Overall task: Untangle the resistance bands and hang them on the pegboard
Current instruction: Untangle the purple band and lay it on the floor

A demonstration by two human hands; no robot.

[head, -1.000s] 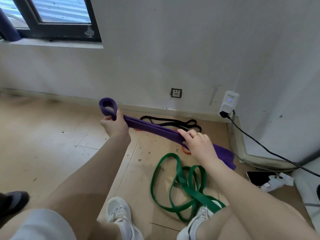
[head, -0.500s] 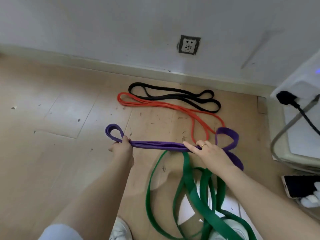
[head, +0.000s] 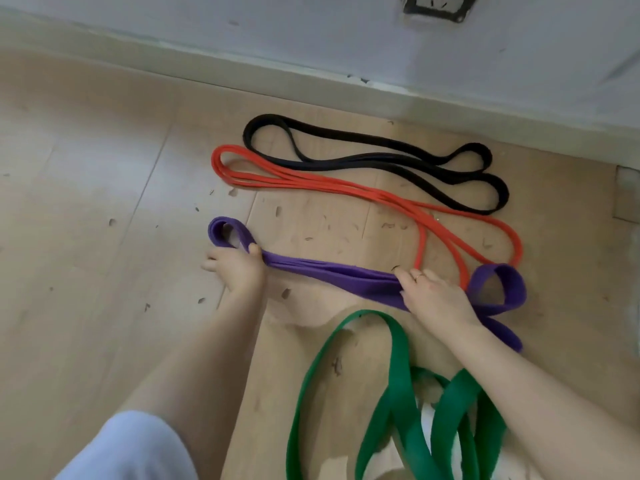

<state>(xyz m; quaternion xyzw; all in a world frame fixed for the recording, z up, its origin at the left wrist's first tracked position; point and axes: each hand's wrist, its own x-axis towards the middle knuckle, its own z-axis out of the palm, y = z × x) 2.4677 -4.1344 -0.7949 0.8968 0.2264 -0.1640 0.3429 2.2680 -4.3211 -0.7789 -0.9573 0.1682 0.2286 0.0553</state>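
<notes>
A folded purple band [head: 332, 273] lies flat on the wooden floor, stretched left to right. My left hand [head: 239, 268] presses down on its left end beside a small loop. My right hand [head: 436, 296] grips its right part, where a bigger purple loop curls out past my wrist. Behind it lie a folded red band [head: 311, 183] and, nearest the wall, a folded black band [head: 381, 161], each laid out straight and apart. A wide green band [head: 398, 393] sits in loose overlapping loops below my right arm. No pegboard is in view.
A white wall with a skirting board [head: 346, 84] runs along the back, with a wall socket [head: 438, 5] at the top edge. The floor [head: 86, 202] is speckled with small debris. My bent knee in light fabric [head: 128, 448] fills the lower left corner.
The purple band has come down from the air onto the floor in front of the red band. The camera has tilted down and closer; the window, charger and phone have left view.
</notes>
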